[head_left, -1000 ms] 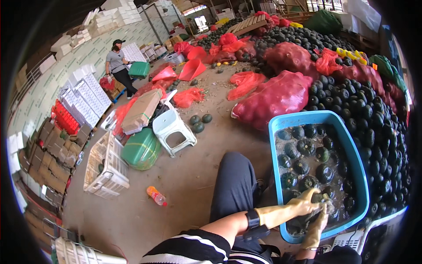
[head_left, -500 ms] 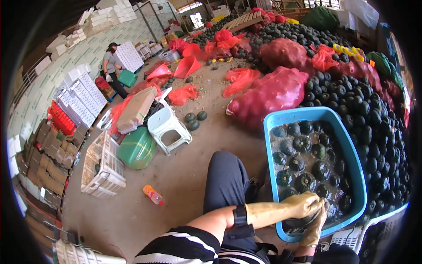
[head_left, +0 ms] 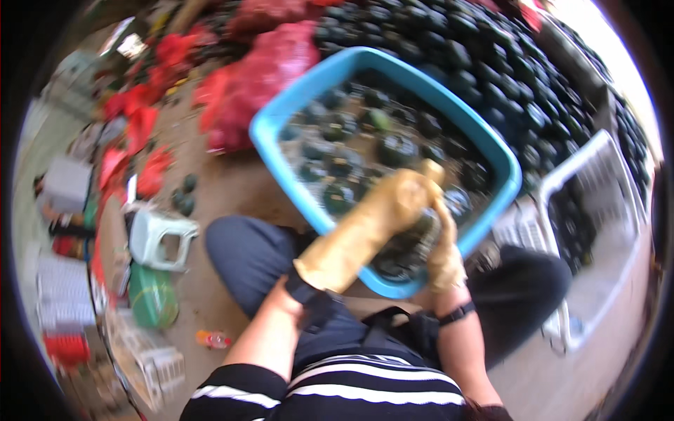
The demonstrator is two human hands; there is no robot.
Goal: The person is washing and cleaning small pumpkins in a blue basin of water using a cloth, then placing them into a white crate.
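Both my hands wear long pale-yellow rubber gloves and are over the near side of a blue plastic tub (head_left: 288, 186). The tub holds murky water with several round dark green squashes (head_left: 340, 200) in it. My left hand (head_left: 411, 195) curls over the top of a dark green squash (head_left: 420, 230). Against its right side lies my right hand (head_left: 444, 235), fingers pointing up. The two hands nearly touch at the fingertips. Motion blur and the gloves hide part of the held squash.
A great heap of dark squashes (head_left: 484, 77) rises behind the tub. To the right stands a white plastic crate (head_left: 597, 168) with squashes inside. Red mesh sacks (head_left: 267, 84) lie at far left; nearer are a pale stool (head_left: 158, 238), a green bin (head_left: 152, 298) and an orange bottle (head_left: 213, 339).
My view has turned to the right and downward, so the tub now sits mid-picture and the white crate shows more fully. Both hands stay together over the tub.
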